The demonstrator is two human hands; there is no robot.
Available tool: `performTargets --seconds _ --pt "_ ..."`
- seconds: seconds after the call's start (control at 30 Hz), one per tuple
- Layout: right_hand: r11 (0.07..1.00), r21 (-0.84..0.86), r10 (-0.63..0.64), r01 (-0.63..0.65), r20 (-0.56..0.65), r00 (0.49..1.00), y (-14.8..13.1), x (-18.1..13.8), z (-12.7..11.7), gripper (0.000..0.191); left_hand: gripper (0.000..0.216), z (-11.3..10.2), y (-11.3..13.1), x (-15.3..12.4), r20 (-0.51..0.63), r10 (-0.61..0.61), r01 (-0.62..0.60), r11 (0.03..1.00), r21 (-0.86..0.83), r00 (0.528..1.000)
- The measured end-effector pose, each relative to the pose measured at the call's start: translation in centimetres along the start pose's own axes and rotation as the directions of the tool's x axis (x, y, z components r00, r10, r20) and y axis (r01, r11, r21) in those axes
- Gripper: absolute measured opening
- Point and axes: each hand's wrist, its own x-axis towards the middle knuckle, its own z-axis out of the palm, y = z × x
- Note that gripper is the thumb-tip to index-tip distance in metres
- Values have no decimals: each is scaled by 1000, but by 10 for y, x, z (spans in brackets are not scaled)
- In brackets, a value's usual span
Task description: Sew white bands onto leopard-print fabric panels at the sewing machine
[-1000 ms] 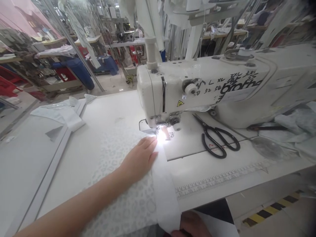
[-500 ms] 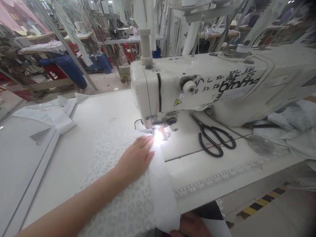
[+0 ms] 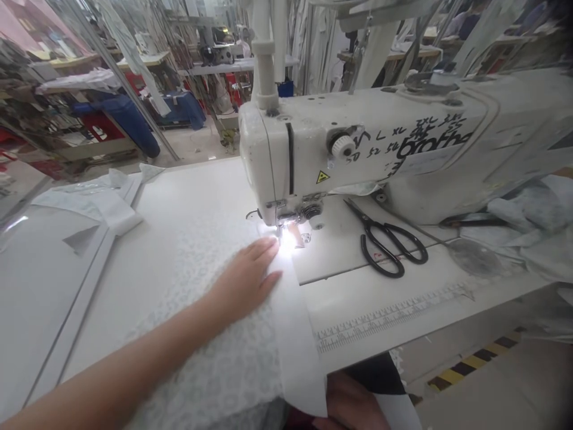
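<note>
My left hand lies flat with fingers stretched out on pale leopard-print fabric, its fingertips close to the lit needle area of a white sewing machine. A plain white fabric strip runs along the print's right edge, from under the presser foot down to the table's front edge. My thumb touches the strip's left side. At the strip's lower end my right hand is closed at its right edge, low in the view, with its fingertips partly hidden.
Black-handled scissors lie right of the needle. A printed ruler scale runs along the table front. Crumpled fabric is heaped at the far right, and cut pieces lie on the left. Other sewing stations stand behind.
The view has shifted slightly. My left hand stays flat by the needle. My right hand remains at the strip's lower end, whose corner now shows more.
</note>
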Motion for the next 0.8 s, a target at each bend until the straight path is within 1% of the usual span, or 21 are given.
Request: performTargets --seconds 0.1,0.17,0.23,0.3,0.4,0.47,0.57,0.8 --pt "997 65 -37 47 -158 987 -9 7 2 15 42 -6 -15 18 8 17 -17 1000 -3 1000" --pt "992 124 -14 40 -204 979 -18 10 2 16 42 -8 -17 24 9 4 -4 1000 -8 1000" --pt "988 156 39 -8 -194 980 -27 11 -1 15 43 -8 -9 19 -25 -32 31 999 -9 999" --pt "984 168 90 -60 -176 980 -33 9 -3 14 44 -8 6 4 -64 -66 63 997 -37 996" --pt "977 191 127 -92 -181 975 -35 4 -6 11 43 -6 30 -27 -35 -113 107 985 -138 993" --pt "974 202 145 -105 -193 970 -35 1 -6 10 42 -4 39 -42 -21 -122 117 977 -178 992" --pt "970 210 166 -122 -202 965 -36 -1 -7 11 43 2 38 -48 -51 -95 85 981 -173 994" --pt "968 208 184 -140 -208 961 -39 0 -8 11 42 4 29 -40 -65 -20 12 991 -132 998"
